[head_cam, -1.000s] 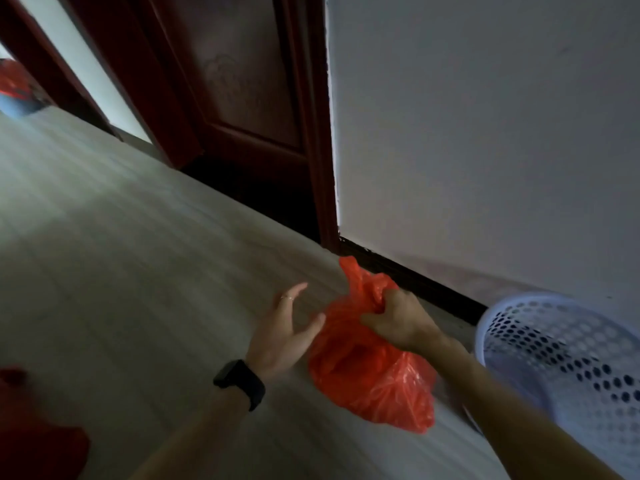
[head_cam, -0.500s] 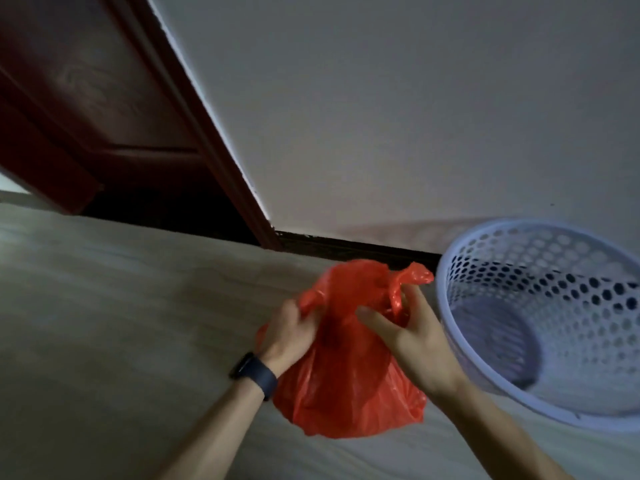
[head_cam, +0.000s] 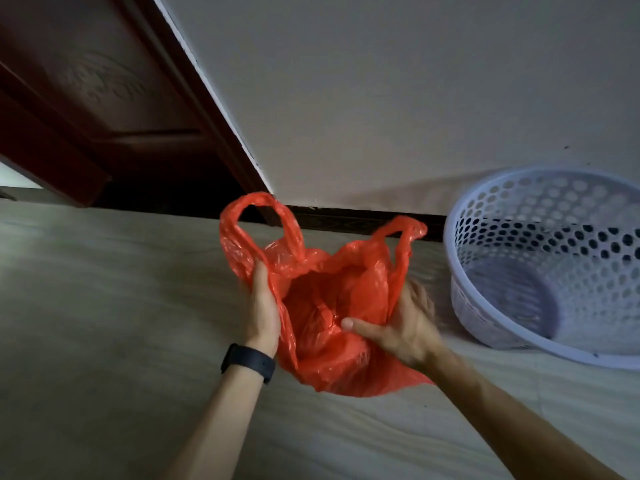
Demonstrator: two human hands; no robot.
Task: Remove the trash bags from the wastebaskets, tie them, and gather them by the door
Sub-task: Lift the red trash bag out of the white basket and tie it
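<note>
Hands now hold the bag (head_cam: 332,306) spread open, where half a second ago they had it bunched at the neck. Left hand (head_cam: 264,306) is closed on the rim below one handle loop (head_cam: 259,216); right hand (head_cam: 401,327) lies fairly open, thumb pressed inside the mouth, fingers behind the plastic. The second loop (head_cam: 403,233) stands free above it. Both loops up suggests tying comes next. Right of the grip sits the bare basket (head_cam: 485,306); up and left, the door (head_cam: 104,98).
</note>
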